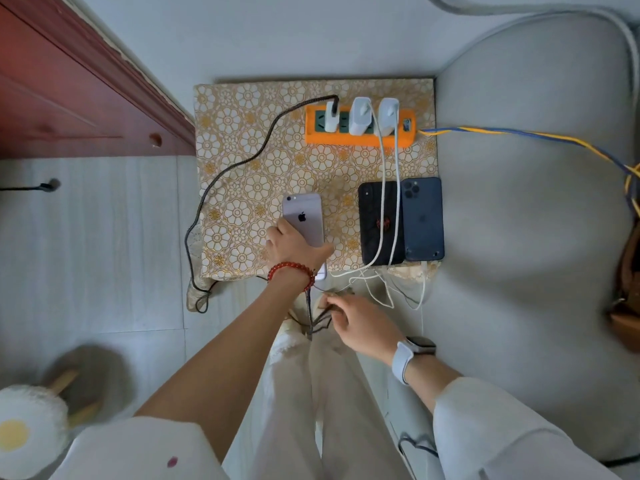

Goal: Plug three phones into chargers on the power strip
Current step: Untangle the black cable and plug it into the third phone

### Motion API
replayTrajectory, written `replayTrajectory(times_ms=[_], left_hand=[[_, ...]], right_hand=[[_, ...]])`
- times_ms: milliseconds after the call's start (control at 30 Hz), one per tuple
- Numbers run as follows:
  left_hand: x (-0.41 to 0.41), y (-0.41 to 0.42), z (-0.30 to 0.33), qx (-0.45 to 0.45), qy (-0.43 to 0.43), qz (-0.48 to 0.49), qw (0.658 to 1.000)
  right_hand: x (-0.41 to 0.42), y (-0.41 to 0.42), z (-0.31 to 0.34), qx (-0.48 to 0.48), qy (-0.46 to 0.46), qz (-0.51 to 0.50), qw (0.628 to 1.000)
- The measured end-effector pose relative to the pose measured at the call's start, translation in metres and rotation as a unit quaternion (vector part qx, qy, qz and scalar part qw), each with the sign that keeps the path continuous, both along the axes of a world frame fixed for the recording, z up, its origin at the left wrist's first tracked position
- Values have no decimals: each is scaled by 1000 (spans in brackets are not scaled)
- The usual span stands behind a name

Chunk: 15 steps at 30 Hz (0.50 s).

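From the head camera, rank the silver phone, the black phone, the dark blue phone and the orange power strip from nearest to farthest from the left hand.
1. Silver phone: under the left hand, gripped.
2. Black phone: to its right.
3. Dark blue phone: further right, beside the black one.
4. Orange power strip: at the table's far edge.

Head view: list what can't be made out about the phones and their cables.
- Silver phone: its port end is covered by the left hand.
- Black cable: the tip sits under the right hand, whose fingers hide the connector.
- Black phone and blue phone: white cables drop past the table edge; too small to confirm either is plugged in.
- All screens face down.
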<state>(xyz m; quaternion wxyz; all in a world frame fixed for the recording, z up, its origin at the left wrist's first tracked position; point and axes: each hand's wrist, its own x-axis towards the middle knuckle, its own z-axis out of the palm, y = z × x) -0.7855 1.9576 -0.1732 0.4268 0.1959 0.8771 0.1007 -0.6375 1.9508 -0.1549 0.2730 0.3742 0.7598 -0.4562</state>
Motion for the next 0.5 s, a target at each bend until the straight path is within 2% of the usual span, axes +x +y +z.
replayTrajectory(times_ms=[100,167,400,500], left_hand=[[10,18,-10,14,64,-31,997],[16,28,-16,1,92,-55,994],[17,40,-27,-58,123,-89,987],[14,34,-22,-67,95,-78,990]], right_hand=[[-4,18,-1,103,35,-75,991],[-6,27,-3,139,46,-100,984],[-3,35,-15,159,62,-109,979],[-8,33,-16,154,58,-79,983]])
